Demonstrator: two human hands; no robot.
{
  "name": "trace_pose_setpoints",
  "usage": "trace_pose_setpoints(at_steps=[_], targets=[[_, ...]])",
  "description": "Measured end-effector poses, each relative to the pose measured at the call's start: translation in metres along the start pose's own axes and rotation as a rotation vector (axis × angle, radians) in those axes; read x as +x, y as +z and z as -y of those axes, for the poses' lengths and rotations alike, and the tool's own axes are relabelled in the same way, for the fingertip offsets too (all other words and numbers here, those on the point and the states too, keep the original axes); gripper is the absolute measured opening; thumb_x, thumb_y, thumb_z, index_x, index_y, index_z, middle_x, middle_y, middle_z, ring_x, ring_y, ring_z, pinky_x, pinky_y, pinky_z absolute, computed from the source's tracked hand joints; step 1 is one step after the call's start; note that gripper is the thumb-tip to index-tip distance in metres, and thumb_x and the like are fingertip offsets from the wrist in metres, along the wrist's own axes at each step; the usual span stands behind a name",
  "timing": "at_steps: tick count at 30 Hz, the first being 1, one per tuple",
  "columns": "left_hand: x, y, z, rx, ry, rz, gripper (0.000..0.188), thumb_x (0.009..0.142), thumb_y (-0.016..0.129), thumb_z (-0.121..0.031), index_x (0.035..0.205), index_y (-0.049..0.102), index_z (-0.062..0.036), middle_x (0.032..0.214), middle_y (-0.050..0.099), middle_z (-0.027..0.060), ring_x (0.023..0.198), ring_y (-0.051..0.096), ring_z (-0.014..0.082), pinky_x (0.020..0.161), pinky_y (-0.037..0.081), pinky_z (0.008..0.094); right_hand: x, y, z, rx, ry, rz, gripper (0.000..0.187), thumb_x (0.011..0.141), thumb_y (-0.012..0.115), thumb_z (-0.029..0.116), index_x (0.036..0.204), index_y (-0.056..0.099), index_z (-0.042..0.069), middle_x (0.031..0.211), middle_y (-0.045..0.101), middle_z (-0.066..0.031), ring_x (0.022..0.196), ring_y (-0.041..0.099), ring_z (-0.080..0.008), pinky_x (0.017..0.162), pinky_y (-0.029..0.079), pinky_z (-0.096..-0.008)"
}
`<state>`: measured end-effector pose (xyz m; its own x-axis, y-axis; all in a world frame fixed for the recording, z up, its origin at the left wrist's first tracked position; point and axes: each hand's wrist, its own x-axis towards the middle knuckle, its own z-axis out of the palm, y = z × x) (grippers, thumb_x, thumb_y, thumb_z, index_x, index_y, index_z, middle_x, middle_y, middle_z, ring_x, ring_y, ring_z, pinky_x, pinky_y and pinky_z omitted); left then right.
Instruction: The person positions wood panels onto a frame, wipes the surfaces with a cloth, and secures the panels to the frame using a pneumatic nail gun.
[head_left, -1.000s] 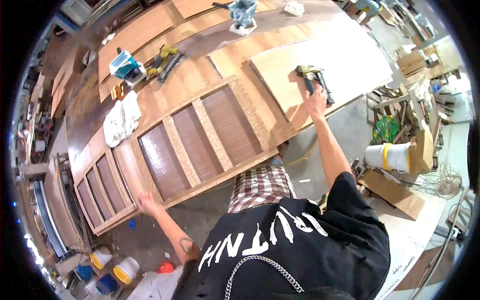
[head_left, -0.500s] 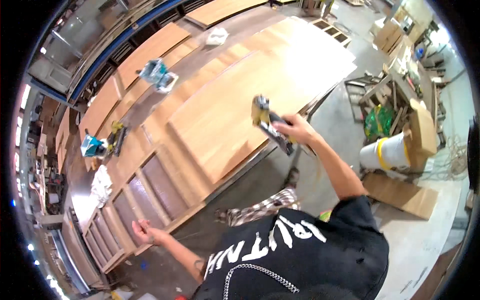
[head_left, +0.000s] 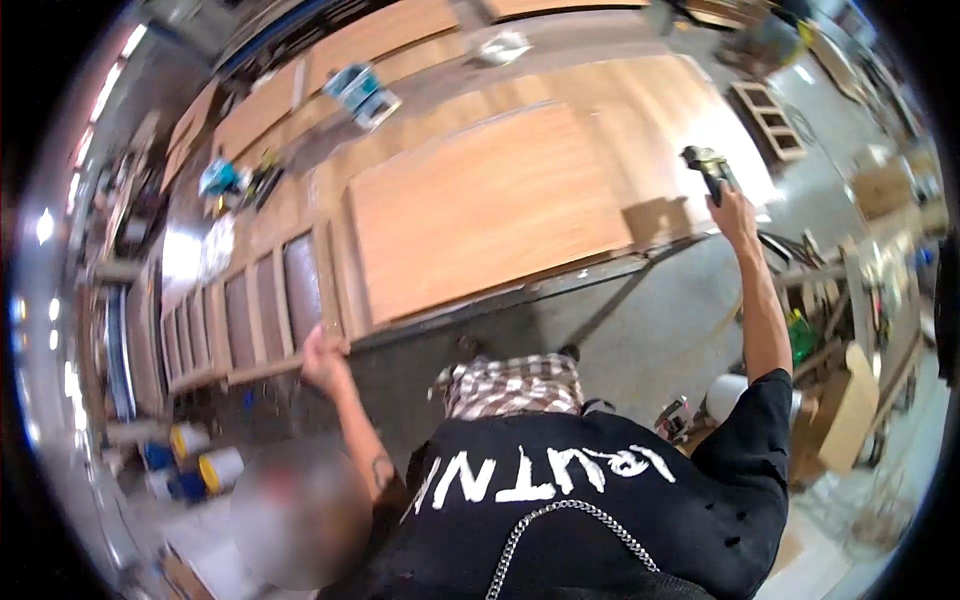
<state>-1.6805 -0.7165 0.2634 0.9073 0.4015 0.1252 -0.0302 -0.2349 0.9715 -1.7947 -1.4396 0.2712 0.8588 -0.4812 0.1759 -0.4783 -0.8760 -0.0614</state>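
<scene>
My right hand (head_left: 735, 215) is closed round the handle of a yellow and black nail gun (head_left: 710, 168), held out over the right end of the worktable with its shadow on the wood below. My left hand (head_left: 327, 362) is at the front edge of a slatted wooden frame (head_left: 265, 300), near its corner. Its fingers look loosely apart, and I cannot tell whether they press on the wood. Between my hands lies a flat plywood panel (head_left: 490, 215) on top of larger sheets.
Blue tools (head_left: 362, 95) and a second yellow and black tool (head_left: 265, 180) lie on the far side. A small wooden frame (head_left: 768, 120) is on the floor at the far right. Scrap wood and a cardboard box (head_left: 850, 410) stand to my right. A blurred round patch hides the lower left.
My right hand has carried the nail gun away and to the right, past the panel's end. My left hand has come up to the slatted frame's front edge. The view has turned.
</scene>
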Motion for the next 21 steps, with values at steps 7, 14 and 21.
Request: trace_pose_setpoints(at_steps=[7, 14, 21], targets=[[-0.019, 0.038, 0.066, 0.548, 0.152, 0.155, 0.036, 0.089, 0.062, -0.025, 0.114, 0.061, 0.0014, 0.099, 0.067, 0.0162, 0.089, 0.065, 0.0261, 0.08, 0.05, 0.0332, 0.0, 0.111, 0.08, 0.173, -0.07, -0.142, 0.042, 0.089, 0.056, 0.022, 0.127, 0.052, 0.003, 0.126, 0.053, -0.0204, 0.113, 0.051, -0.0385, 0.094, 0.042, -0.0456], [-0.034, 0.056, 0.097, 0.493, 0.021, 0.186, 0.037, 0.09, 0.061, -0.021, 0.122, 0.058, -0.0022, 0.104, 0.066, 0.021, 0.094, 0.065, 0.0317, 0.081, 0.05, 0.0355, -0.112, 0.126, 0.137, 1.218, 0.294, -0.083, 0.035, 0.097, 0.051, 0.015, 0.126, 0.055, -0.004, 0.128, 0.058, -0.015, 0.118, 0.053, -0.0194, 0.101, 0.04, -0.0299], [-0.021, 0.046, 0.119, 0.257, -0.115, 0.104, 0.038, 0.09, 0.064, -0.028, 0.118, 0.064, -0.0031, 0.102, 0.069, 0.0099, 0.081, 0.064, 0.0131, 0.07, 0.053, 0.0268, -0.102, 0.135, 0.131, 1.296, 0.37, 0.086, 0.039, 0.093, 0.06, 0.013, 0.128, 0.054, -0.003, 0.127, 0.058, -0.0093, 0.116, 0.053, -0.0149, 0.098, 0.042, -0.0254]])
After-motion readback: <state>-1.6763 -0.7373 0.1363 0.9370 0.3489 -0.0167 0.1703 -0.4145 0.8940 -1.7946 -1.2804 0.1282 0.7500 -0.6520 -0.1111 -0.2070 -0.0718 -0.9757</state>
